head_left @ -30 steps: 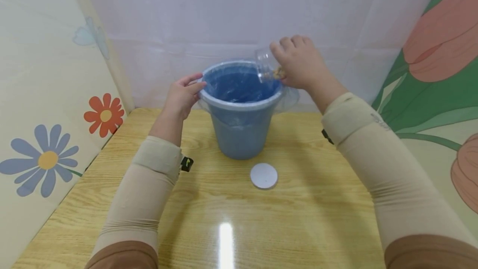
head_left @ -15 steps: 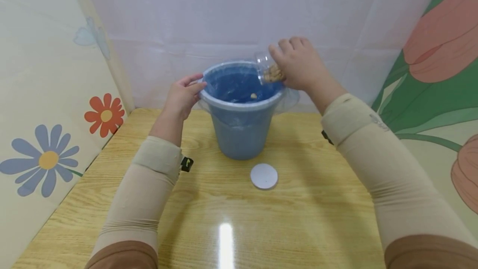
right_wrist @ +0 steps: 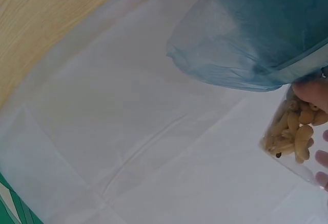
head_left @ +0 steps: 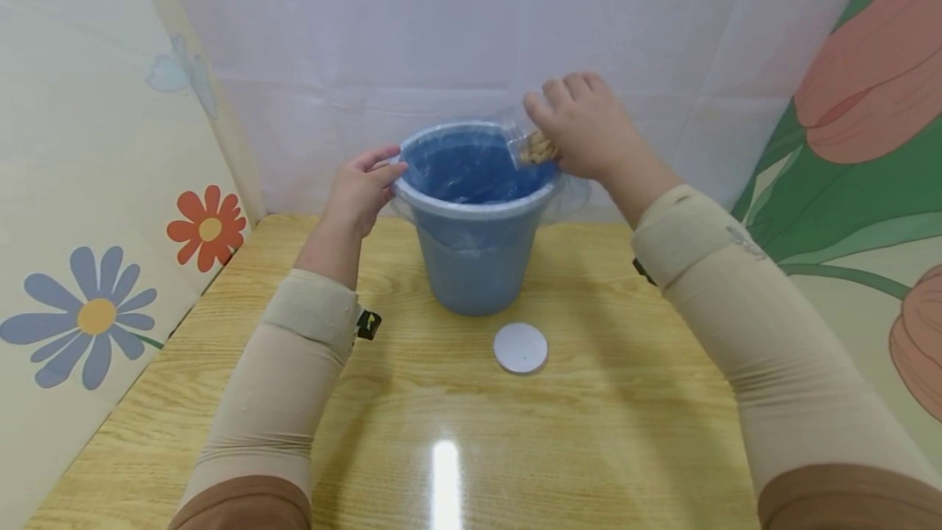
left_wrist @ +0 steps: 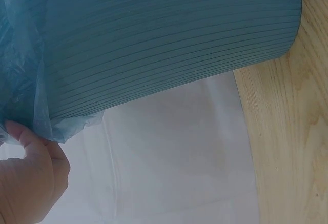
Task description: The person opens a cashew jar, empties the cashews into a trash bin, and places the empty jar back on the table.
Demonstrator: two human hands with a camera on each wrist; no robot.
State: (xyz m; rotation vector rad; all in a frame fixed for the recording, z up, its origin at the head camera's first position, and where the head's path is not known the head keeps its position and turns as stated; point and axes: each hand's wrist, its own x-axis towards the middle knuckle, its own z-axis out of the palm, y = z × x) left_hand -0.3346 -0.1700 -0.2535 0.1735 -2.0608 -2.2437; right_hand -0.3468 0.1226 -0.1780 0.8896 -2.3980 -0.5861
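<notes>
A blue trash can point(head_left: 477, 264) lined with a thin translucent plastic bag point(right_wrist: 225, 44) stands upright on the table. At its left rim, my left hand point(head_left: 356, 193) grips the edge and the bag folded over it, with the thumb and fingers on either side. My right hand point(head_left: 590, 128) holds a clear jar point(head_left: 513, 136) tipped on its side, its mouth over the right part of the can's opening. Tan, nut-like pieces point(right_wrist: 294, 131) lie in the jar, packed toward its base. The can's bottom inside is hidden.
A round white lid point(head_left: 520, 348) lies flat on the wooden table point(head_left: 441, 407), in front of the can. Behind rises a white cloth backdrop point(head_left: 353, 23). Panels painted with flowers border both sides.
One tan piece dropped into the can half a second ago and is now out of sight. The jar has tilted slightly further down to the left. My left hand stays put.
</notes>
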